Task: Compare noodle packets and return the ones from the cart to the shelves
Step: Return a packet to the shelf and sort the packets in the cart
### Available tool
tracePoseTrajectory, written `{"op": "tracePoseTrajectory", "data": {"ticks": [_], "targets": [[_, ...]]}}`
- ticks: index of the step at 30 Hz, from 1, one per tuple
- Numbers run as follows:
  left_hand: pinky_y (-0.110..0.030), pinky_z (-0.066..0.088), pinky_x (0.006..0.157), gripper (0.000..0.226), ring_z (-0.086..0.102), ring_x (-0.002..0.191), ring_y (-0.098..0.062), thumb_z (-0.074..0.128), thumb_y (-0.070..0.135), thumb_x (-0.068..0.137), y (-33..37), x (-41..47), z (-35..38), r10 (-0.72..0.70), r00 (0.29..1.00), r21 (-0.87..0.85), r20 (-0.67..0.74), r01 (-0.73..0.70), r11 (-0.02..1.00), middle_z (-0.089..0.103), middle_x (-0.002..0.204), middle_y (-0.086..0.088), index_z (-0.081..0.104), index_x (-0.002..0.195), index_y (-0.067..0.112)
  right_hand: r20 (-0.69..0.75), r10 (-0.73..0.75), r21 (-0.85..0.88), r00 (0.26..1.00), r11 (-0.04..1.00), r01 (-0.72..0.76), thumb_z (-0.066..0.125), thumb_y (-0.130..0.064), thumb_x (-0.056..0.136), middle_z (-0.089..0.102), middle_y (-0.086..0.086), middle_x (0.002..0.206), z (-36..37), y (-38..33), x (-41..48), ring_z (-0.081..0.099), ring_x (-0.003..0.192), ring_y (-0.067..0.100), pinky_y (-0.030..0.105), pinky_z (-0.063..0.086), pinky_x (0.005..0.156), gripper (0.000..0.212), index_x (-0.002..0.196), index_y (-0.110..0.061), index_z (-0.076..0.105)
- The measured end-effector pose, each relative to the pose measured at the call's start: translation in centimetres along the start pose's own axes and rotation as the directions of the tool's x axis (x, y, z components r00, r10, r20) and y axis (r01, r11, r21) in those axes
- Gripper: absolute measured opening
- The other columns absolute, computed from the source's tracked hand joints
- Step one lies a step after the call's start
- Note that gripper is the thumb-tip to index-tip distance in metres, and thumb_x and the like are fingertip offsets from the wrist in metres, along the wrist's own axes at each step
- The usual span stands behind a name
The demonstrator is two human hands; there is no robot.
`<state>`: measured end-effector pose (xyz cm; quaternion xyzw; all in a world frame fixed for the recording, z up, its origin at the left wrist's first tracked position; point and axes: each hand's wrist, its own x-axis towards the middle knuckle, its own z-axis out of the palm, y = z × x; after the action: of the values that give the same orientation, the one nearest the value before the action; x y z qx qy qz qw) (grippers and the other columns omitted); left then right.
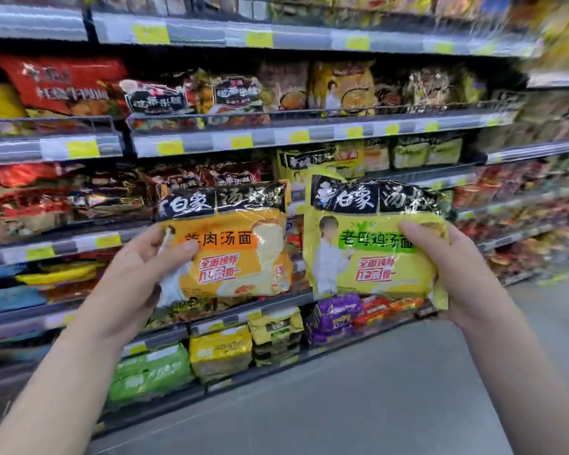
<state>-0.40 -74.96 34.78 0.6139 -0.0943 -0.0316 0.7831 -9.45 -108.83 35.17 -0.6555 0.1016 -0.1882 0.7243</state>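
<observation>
Two packets held upright, side by side, fronts to the camera | left grip (135,274) curled round the orange packet (234,247) at its left edge | right grip (454,267) curled round the yellow-green packet (372,254) at its right edge | look-alike yellow stock (294,164) on the shelves (276,139) just behind, likely nearer the right grip

I see an orange packet (237,267), black band on top, at nine o'clock; a yellow-green packet (372,270), same black band, at three.
</observation>
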Motion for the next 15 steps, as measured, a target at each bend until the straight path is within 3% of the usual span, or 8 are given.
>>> {"op": "tracePoseTrajectory", "data": {"ticks": [2, 4, 5, 7, 8, 10, 11, 15], "targets": [[-0.015, 0.042, 0.09, 0.118, 0.056, 0.075, 0.024, 0.087, 0.04, 0.071, -0.9, 0.1, 3.7, -0.016, 0.999, -0.007, 0.037, 0.016, 1.0, 0.048, 0.148, 0.023, 0.021, 0.165, 0.015, -0.022, -0.008, -0.023, 1.0, 1.0, 0.008, 0.091, -0.058, 0.048, 0.079, 0.009, 0.105, -3.4, -0.8, -0.1, 0.078, 0.09, 0.026, 0.041, 0.063, 0.074, 0.07, 0.105, -0.022, 0.073], [-0.007, 0.048, 0.074, 0.085, 0.062, 0.069, 0.022, 0.079, 0.028, 0.088, -1.8, 0.7, 6.0, -0.023, 0.997, 0.013, 0.072, 0.022, 1.0, 0.058, 0.126, 0.024, 0.033, 0.158, 0.021, -0.031, -0.017, -0.02, 0.999, 1.0, 0.017, 0.087, -0.052, 0.055, 0.079, 0.01, 0.103, -6.3, -1.7, -0.2, 0.078, 0.085, 0.025, 0.041, 0.063, 0.069, 0.062, 0.105, -0.019, 0.072], [-0.01, 0.053, 0.076, 0.077, 0.07, 0.078, 0.015, 0.085, 0.035, 0.082, -2.0, 1.0, 6.9, -0.035, 0.992, 0.0, 0.119, 0.035, 0.999, 0.066, 0.125, 0.018, 0.044, 0.146, 0.024, -0.033, -0.026, -0.017, 0.999, 1.0, 0.026, 0.083, -0.047, 0.06, 0.08, 0.009, 0.101, -7.6, -2.1, -0.2, 0.078, 0.082, 0.025, 0.039, 0.064, 0.064, 0.054, 0.104, -0.018, 0.071], [-0.024, 0.053, 0.098, 0.103, 0.072, 0.107, 0.0, 0.096, 0.056, 0.059, -2.2, 1.4, 9.4, -0.064, 0.979, 0.099, 0.195, 0.045, 0.994, 0.073, 0.131, 0.007, 0.055, 0.143, 0.013, -0.047, -0.032, -0.011, 0.998, 0.999, 0.032, 0.077, -0.04, 0.068, 0.08, 0.008, 0.098, -9.8, -2.6, -0.3, 0.078, 0.079, 0.024, 0.038, 0.064, 0.059, 0.043, 0.105, -0.018, 0.07], [-0.021, 0.052, 0.098, 0.092, 0.071, 0.106, 0.005, 0.094, 0.05, 0.065, -2.8, 2.0, 10.3, -0.082, 0.973, 0.104, 0.214, 0.061, 0.993, 0.076, 0.124, 0.013, 0.057, 0.141, 0.013, -0.061, -0.032, -0.009, 0.998, 0.999, 0.032, 0.076, -0.038, 0.071, 0.08, 0.008, 0.098, -10.9, -2.7, -0.3, 0.078, 0.08, 0.024, 0.038, 0.063, 0.059, 0.042, 0.106, -0.017, 0.069], [-0.004, 0.049, 0.069, 0.032, 0.065, 0.07, 0.022, 0.072, 0.02, 0.089, -2.9, 2.4, 12.9, -0.086, 0.973, 0.092, 0.215, 0.067, 0.993, 0.073, 0.078, 0.035, 0.059, 0.118, 0.022, -0.092, -0.027, 0.007, 0.995, 1.0, 0.028, 0.076, -0.037, 0.072, 0.08, 0.009, 0.1, -12.6, -2.7, -0.3, 0.078, 0.083, 0.026, 0.038, 0.063, 0.06, 0.042, 0.109, -0.016, 0.069], [-0.002, 0.047, 0.062, 0.028, 0.06, 0.059, 0.025, 0.064, 0.012, 0.092, -2.7, 2.2, 14.8, -0.061, 0.974, 0.103, 0.219, 0.039, 0.994, 0.067, 0.065, 0.037, 0.055, 0.116, 0.025, -0.107, -0.029, 0.012, 0.994, 0.999, 0.03, 0.075, -0.036, 0.073, 0.08, 0.008, 0.1, -13.4, -2.6, -0.2, 0.078, 0.083, 0.025, 0.037, 0.063, 0.06, 0.041, 0.108, -0.016, 0.069], [-0.005, 0.05, 0.068, 0.041, 0.064, 0.068, 0.023, 0.064, 0.014, 0.096, -4.6, 5.1, 18.1, -0.094, 0.965, 0.132, 0.243, 0.063, 0.989, 0.069, 0.093, 0.029, 0.051, 0.135, 0.021, -0.164, -0.041, 0.035, 0.986, 0.998, 0.047, 0.073, -0.033, 0.076, 0.08, 0.008, 0.098, -16.4, -2.1, 1.0, 0.078, 0.081, 0.024, 0.038, 0.064, 0.063, 0.032, 0.104, -0.017, 0.069]]}}
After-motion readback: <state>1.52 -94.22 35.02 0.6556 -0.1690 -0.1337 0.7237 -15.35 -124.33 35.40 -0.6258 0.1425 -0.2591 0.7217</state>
